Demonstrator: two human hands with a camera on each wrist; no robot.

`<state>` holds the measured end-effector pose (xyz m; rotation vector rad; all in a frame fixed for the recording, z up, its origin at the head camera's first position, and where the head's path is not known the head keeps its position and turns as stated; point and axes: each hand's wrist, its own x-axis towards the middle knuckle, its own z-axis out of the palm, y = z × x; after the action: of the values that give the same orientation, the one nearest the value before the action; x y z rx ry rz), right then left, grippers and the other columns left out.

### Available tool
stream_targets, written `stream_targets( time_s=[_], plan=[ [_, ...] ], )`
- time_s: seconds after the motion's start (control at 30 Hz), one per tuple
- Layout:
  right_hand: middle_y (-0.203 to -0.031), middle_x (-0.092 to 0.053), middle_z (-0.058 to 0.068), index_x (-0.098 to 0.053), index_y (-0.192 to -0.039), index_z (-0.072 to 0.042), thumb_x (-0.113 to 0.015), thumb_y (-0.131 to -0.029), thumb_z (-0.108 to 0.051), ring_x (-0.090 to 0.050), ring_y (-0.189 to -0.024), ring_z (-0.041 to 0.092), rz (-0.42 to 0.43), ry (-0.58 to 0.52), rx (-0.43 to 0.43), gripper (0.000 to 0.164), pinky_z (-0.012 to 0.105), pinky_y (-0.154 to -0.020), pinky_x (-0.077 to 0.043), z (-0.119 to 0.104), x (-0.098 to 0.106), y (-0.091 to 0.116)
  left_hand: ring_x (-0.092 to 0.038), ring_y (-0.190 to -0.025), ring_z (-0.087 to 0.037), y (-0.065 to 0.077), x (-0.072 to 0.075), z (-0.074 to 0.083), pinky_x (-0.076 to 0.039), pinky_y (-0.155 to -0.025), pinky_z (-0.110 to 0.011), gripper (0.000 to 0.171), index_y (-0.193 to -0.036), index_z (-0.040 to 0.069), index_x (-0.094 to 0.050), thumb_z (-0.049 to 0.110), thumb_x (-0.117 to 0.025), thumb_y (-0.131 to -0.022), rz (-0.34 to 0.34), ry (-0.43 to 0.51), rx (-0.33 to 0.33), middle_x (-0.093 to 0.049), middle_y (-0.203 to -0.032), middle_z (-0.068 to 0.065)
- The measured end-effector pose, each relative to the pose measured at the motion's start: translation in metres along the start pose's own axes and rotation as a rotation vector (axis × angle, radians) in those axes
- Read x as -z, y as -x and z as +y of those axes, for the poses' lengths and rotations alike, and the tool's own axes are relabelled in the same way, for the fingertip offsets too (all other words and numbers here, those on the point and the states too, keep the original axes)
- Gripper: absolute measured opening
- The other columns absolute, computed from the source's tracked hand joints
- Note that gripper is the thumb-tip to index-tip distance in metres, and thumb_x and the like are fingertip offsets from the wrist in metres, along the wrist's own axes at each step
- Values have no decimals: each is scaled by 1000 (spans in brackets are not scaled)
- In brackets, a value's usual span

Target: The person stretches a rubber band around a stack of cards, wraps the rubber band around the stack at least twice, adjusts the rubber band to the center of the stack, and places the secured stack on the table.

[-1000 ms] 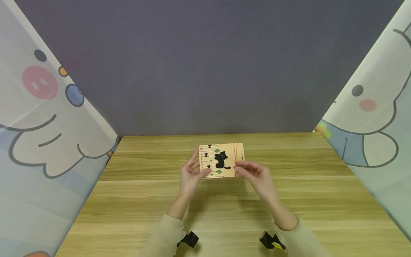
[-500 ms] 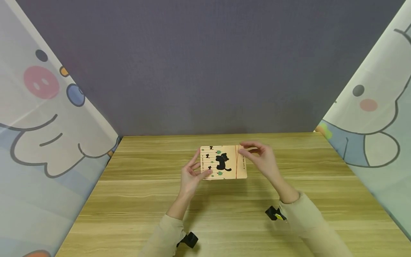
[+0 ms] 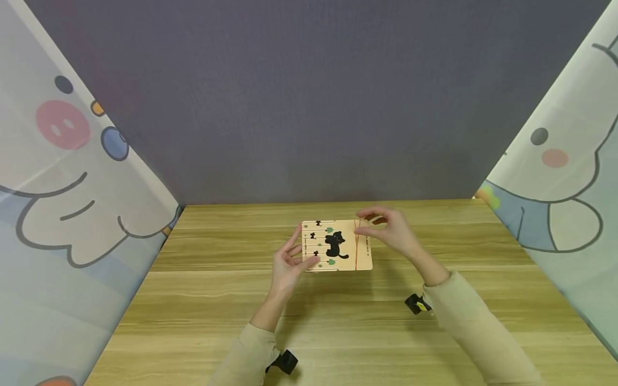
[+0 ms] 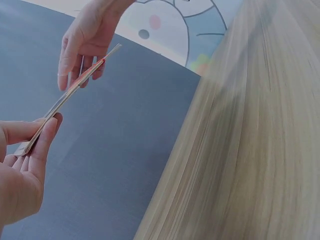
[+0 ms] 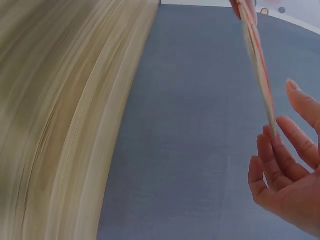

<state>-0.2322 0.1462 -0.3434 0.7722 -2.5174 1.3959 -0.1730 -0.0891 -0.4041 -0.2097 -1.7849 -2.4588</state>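
The left hand (image 3: 286, 268) pinches the cat-printed booklet (image 3: 334, 245) between its fingers; the right hand (image 3: 393, 231), fingers loosely parted, is beside the red band (image 3: 357, 253), contact unclear. This seems band adjustment, needing a steady left pinch next.

A dark gray wall (image 3: 318, 102) stands at the far edge of the wooden tabletop (image 3: 203, 289), with cartoon sheets (image 3: 555, 182) along both sides.

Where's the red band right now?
In the head view, the red band runs across the booklet toward its right end, to the right of the printed black cat and by the right grip's thumb tip.
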Motion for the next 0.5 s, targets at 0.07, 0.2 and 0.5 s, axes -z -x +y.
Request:
stream_targets(
  time_s=[0.07, 0.2, 0.5],
  plan=[
    [-100, -63, 11, -64, -99, -3, -75, -71, -18, -55, -88, 21, -19, 6, -8, 34, 39, -76, -50, 1, 2, 0, -63, -57, -16, 0, 0, 0, -56, -61, -29, 79, -133, 18, -41, -18, -65, -67, 2, -2, -1, -50, -121, -22],
    [-96, -64, 10, -65, -98, -4, -75, -71, -19, -57, -83, 20, -34, 3, -33, 32, 36, -75, -50, 4, 4, -2, -63, -55, -15, 0, 0, 0, -56, -62, -29, 79, -133, 18, -41, -18, -65, -67, 5, -3, -6, -49, -122, -22],
    [-87, -65, 5, -67, -92, -4, -75, -71, -22, -58, -78, 18, -49, 5, -82, 29, 34, -72, -53, 11, 3, -2, -58, -47, -10, 1, -3, -1, -56, -61, -27, 79, -132, 18, -42, -18, -66, -65, 14, -11, 6, -53, -115, -23]
  ],
)
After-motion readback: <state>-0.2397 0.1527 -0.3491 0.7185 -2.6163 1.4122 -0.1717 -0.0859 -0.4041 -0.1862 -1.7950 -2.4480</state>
